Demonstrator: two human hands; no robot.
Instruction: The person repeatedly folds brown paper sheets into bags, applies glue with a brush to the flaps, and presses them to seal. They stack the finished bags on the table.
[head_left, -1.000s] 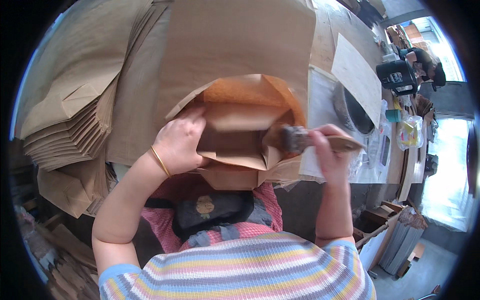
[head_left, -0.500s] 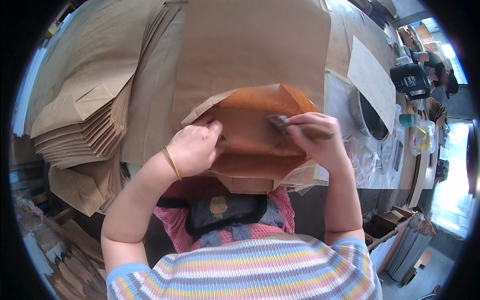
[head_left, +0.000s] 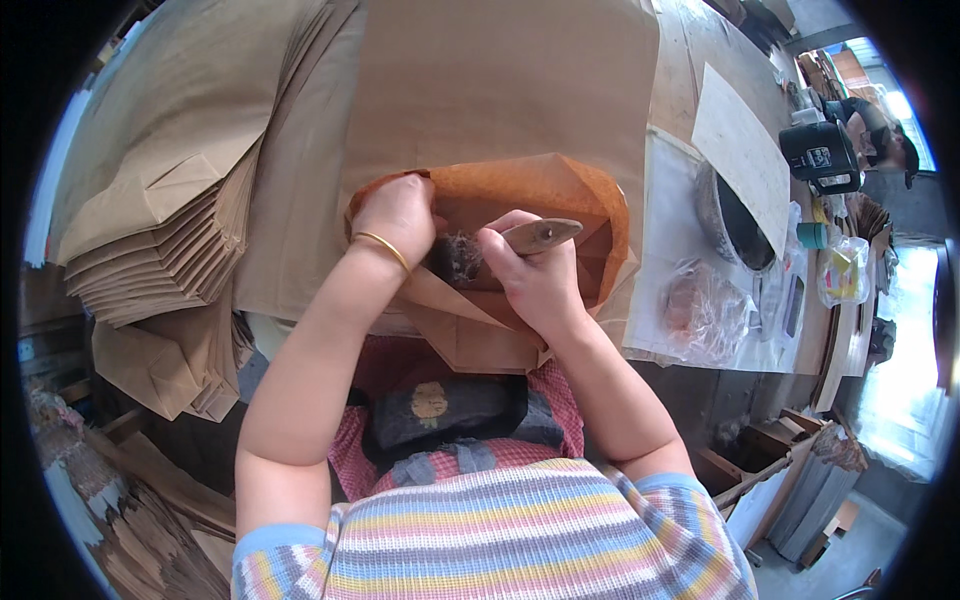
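A large brown paper bag (head_left: 500, 90) lies flat in front of me, its near end spread open and showing an orange-brown inside. My left hand (head_left: 398, 215) reaches into the left side of the opening, fingers curled against the bag's paper; the fingertips are partly hidden. In my right hand (head_left: 532, 280) is a brush (head_left: 543, 235) with a flat wooden handle. Its dark, ragged bristles point left into the opening, close to my left hand. A folded paper flap hangs at the near edge, below both hands.
To the left, a fanned stack of folded paper bags (head_left: 150, 245) overhangs the table edge. On the right, a pale board (head_left: 738, 150) partly covers a dark bowl (head_left: 735, 225), near crumpled clear plastic (head_left: 705, 315). Farther right stand a black jug (head_left: 820, 158) and a person (head_left: 880, 135).
My right hand has swept the brush leftward across the opening, tilting its handle up to the right. My left hand has moved up and deeper into the left side of the bag's mouth.
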